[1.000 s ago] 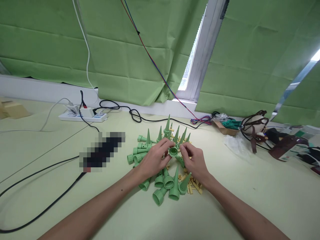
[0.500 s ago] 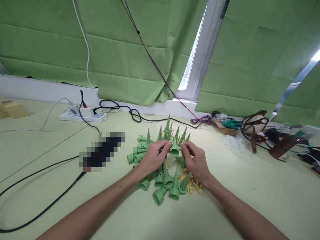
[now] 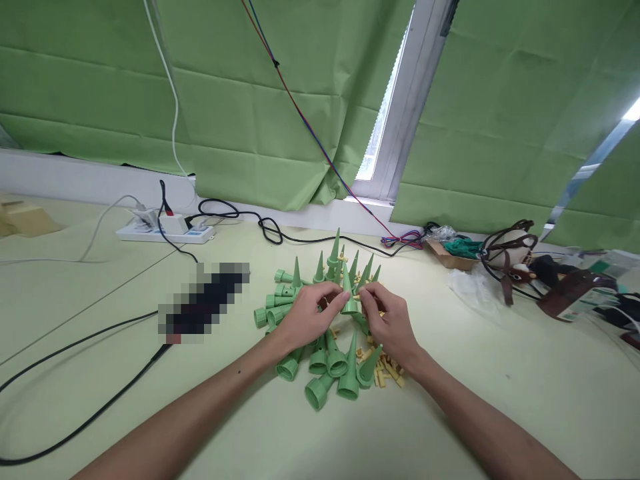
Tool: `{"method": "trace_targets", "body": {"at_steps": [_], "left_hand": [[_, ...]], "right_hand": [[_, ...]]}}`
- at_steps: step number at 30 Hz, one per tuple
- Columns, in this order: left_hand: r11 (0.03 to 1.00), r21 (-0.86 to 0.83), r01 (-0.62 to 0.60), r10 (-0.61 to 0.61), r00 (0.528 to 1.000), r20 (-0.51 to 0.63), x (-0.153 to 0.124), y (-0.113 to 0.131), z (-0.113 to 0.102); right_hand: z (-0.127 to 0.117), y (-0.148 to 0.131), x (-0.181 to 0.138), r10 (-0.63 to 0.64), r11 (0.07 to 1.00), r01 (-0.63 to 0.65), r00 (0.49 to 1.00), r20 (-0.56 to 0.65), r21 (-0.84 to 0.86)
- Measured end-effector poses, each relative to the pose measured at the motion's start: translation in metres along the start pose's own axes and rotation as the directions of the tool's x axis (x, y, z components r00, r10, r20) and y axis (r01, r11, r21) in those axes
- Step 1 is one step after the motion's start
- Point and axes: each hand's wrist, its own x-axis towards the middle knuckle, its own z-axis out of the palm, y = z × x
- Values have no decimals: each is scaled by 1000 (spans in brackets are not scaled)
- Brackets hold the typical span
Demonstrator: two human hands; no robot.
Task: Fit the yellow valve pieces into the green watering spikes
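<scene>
Two hands meet over a heap of green plastic cones at the frame's centre.

The left hand (image 3: 305, 321) pinches an upright green cone (image 3: 349, 298), tip up. The right hand (image 3: 389, 323) has its fingertips closed against the cone's side, and what they grip is too small to tell. Loose cones (image 3: 320, 377) and small yellow pieces (image 3: 386, 375) lie below on the pale table (image 3: 500, 373). A white power strip (image 3: 165, 233) sits at centre left.

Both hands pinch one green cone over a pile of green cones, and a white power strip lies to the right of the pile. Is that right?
No. In the head view the white power strip lies to the left of the pile, and farther back. The rest stands: the left hand and the right hand pinch one green cone over the pile.
</scene>
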Motion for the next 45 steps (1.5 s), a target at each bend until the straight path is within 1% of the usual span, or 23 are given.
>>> {"method": "trace_targets", "body": {"at_steps": [6,10,18,22,26,30,33,37,41,45], "left_hand": [[998,42,-42,42,999,0,0,-3,0],[993,67,-96,97,995,-5,-2,-5,0],[968,117,-221,222,975,5,-4,-10,1],[954,157,-255,253,967,30,-4,-12,2],[941,188,-280,280,960,24,-5,-14,3],[938,195,-286,290,957,10,-6,-15,4],[934,205,-292,299,954,-2,-6,-16,4],[929,230,-290,299,954,-4,-5,-16,4],[940,234,-247,259,966,-24,-5,-15,4],[957,223,-186,202,978,-50,-5,-15,4]], "right_hand": [[0,1,1,-1,1000,1,1000,3,-5],[1,3,1,1,1000,-1,1000,14,-23],[1,3,0,11,999,-11,1000,11,-34],[2,2,0,11,999,-11,1000,13,-35],[3,2,0,18,1000,-17,1000,11,-18],[3,3,1,50,999,-50,999,22,-1],[2,3,2,67,997,-66,997,39,-37],[3,4,3,60,994,-54,997,57,-93],[3,4,3,40,993,-35,998,46,-113],[2,2,2,44,995,-43,999,4,-87]]}}
